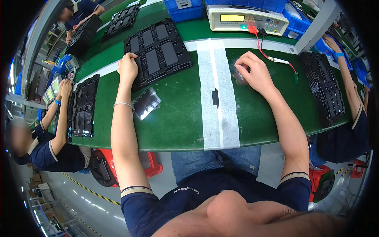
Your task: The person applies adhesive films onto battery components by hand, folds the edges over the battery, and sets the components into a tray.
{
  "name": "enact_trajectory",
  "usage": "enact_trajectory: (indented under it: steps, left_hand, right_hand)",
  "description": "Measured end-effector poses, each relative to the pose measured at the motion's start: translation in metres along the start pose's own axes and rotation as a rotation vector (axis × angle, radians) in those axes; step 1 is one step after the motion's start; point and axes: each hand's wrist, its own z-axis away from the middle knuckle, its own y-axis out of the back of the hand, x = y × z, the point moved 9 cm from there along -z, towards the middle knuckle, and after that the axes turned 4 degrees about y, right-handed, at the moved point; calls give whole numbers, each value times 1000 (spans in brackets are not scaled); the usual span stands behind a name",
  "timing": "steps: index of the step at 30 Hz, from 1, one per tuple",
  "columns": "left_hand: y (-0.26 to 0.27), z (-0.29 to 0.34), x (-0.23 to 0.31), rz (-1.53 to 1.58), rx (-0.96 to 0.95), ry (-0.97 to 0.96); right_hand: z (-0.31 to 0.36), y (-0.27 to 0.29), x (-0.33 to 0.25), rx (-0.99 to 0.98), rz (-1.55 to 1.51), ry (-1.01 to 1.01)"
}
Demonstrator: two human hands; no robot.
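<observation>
My left hand [128, 68] is closed, its bent fingers at the left edge of a black plastic tray [182, 59]. What the fingertips hold, if anything, is hidden. Flat dark rectangular panels [169, 53] lie in the tray's slots. With fingers curled, my right hand [254, 72] grips a crumpled piece of clear plastic film [239, 77]. Between my hands, a small black part [215, 98] rests on a white tape strip [231, 118] stuck to the green table. Near my left forearm lies a shiny clear sheet [147, 103].
Across the table stands a beige test meter [248, 21] with a lit display. Its red lead [259, 42] runs to a small green board [296, 78]. Blue bins [185, 12] stand behind. Black trays [321, 89] lie at the right, before a co-worker's arm [345, 75]; another person sits left.
</observation>
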Motion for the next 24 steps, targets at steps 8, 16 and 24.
enact_trajectory:
  steps: [8,16,24]
  left_hand:
    - [36,7,14,680,-24,68]
    - [73,69,118,1024,-41,-165]
    - [20,157,203,1317,-670,-184]
  right_hand:
    - [0,0,-1,-22,-9,17]
    - [7,-58,-40,-202,-799,-139]
    - [20,-39,-65,-111,-892,-55]
